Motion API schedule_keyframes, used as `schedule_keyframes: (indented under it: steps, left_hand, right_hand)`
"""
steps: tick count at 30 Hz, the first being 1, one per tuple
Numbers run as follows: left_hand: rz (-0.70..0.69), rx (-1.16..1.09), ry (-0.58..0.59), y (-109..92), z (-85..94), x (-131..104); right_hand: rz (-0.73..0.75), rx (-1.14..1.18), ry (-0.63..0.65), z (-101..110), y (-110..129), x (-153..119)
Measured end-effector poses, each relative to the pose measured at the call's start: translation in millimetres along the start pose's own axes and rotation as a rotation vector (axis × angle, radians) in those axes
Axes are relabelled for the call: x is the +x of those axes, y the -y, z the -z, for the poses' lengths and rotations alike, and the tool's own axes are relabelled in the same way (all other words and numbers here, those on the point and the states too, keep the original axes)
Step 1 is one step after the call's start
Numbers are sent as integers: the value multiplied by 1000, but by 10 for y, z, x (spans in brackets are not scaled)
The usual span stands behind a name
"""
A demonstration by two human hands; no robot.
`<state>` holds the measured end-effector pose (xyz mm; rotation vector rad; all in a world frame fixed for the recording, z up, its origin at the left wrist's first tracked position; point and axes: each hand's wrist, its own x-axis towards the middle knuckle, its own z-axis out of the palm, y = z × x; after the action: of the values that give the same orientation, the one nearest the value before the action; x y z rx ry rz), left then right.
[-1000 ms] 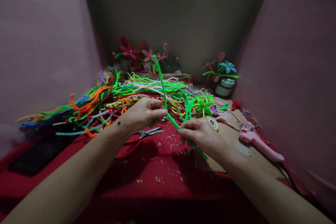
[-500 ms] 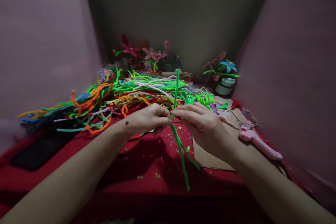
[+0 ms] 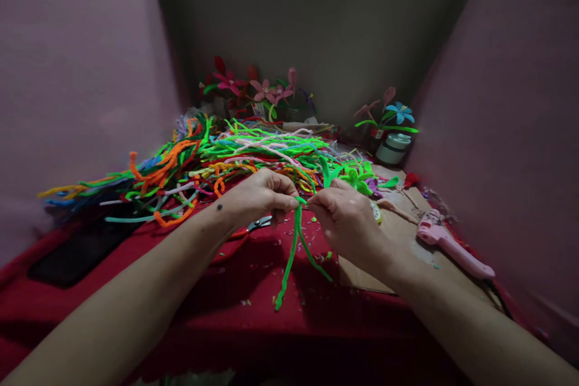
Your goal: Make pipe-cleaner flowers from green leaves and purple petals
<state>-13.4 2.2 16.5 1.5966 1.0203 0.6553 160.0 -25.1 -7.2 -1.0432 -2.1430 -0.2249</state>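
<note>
Green pipe cleaners [image 3: 293,247] are pinched between my two hands above the red cloth, with two long ends hanging down and apart. My left hand [image 3: 268,193] is closed on them near their top bend. From the other side, the fingers of my right hand [image 3: 340,208] pinch the same spot. Just behind the right hand stand green leaf-like loops [image 3: 357,178] of pipe cleaner. Under the left hand lie red-handled scissors [image 3: 246,234], partly covered by it.
A heap of coloured pipe cleaners [image 3: 253,151] spreads across the back. A pink glue gun [image 3: 452,244] rests on cardboard [image 3: 362,271] at right. At left lies a black phone [image 3: 76,259]. Pipe-cleaner flowers [image 3: 266,91] and a pale jar [image 3: 392,148] stand behind.
The upright green end above my hands is gone from there; the pipe cleaner is now bent over between my fingers. My right fingers have gone from stretched out to pinching.
</note>
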Motion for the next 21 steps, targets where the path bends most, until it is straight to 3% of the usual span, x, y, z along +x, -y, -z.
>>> schedule_keyframes:
  steps: [7,13,17,21]
  left_hand:
    - [-34,-189,-31,103,-19,41]
    - [-118,-324,-120,141,-83,60]
    - [-178,-301,-201,108,-99,34]
    - [-237,-184,-257,74,-111,5]
  right_hand:
    - [-410,421,51,-28,72,-40]
    - [-766,951,133,3,136,23]
    - [-819,1164,247,51,142,61]
    - [-821,1173,228,52,150,83]
